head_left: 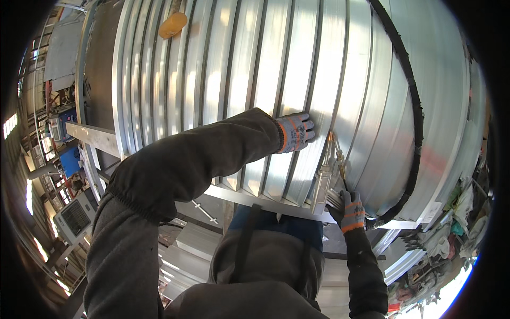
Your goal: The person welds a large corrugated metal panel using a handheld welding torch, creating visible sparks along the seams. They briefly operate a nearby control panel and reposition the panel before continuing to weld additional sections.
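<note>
My left hand (296, 133), in a grey glove with orange bands, reaches across from the left and rests on the ribbed metal panel (273, 80). Its fingers are stretched out to the right and hold nothing. Lower right, my right hand (350, 211) wears a matching glove and is closed around the lower end of what looks like a welding torch (340, 165). The torch's thin neck points away from me. Beside it, a silvery metal fitting with a copper-coloured tip (330, 137) lies over the panel. My right fingers are partly hidden.
A thick black cable (418, 117) curves over the panel's right side down toward my right hand. A mallet with a yellow head (172, 25) lies at the far left. A metal frame bar (94, 137) juts out left. Piled scraps (438, 242) sit at the right.
</note>
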`<state>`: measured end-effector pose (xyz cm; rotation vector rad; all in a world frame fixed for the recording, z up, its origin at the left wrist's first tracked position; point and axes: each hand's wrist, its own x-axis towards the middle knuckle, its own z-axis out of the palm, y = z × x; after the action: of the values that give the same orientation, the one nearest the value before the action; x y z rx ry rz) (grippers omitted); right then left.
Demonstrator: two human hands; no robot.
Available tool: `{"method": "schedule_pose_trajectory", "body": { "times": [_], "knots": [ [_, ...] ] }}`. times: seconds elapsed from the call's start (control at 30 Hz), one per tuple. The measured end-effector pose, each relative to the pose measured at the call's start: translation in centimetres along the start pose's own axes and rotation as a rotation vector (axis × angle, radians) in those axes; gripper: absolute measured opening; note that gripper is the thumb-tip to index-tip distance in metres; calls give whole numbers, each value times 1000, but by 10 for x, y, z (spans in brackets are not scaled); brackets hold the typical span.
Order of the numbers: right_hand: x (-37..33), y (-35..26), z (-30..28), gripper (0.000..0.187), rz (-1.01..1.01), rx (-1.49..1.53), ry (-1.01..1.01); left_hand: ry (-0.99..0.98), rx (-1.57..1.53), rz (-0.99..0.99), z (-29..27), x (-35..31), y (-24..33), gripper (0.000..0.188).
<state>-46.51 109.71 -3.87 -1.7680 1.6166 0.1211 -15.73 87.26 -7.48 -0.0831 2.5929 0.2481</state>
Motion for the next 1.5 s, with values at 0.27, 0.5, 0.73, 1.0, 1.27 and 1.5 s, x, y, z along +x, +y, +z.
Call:
{"method": "schedule_pose_trajectory", "body": {
  "times": [0.27,0.5,0.73,1.0,1.27,1.5],
  "knots": [
    [0,3,-2,70,18,15,-81,-122,-135,212,9,4,14,30],
    [-1,7,-3,70,-18,16,-113,-7,-201,128,32,19,27,10],
    [1,8,-3,71,-47,67,-82,-6,-244,173,14,9,17,18],
    [4,7,-2,74,-61,64,-45,-18,-298,151,11,7,19,20],
    [6,7,-6,66,-48,54,-81,24,-223,132,19,7,23,23],
    [13,1,-18,68,-83,116,-127,102,-414,65,48,17,39,18]
  ]
}}
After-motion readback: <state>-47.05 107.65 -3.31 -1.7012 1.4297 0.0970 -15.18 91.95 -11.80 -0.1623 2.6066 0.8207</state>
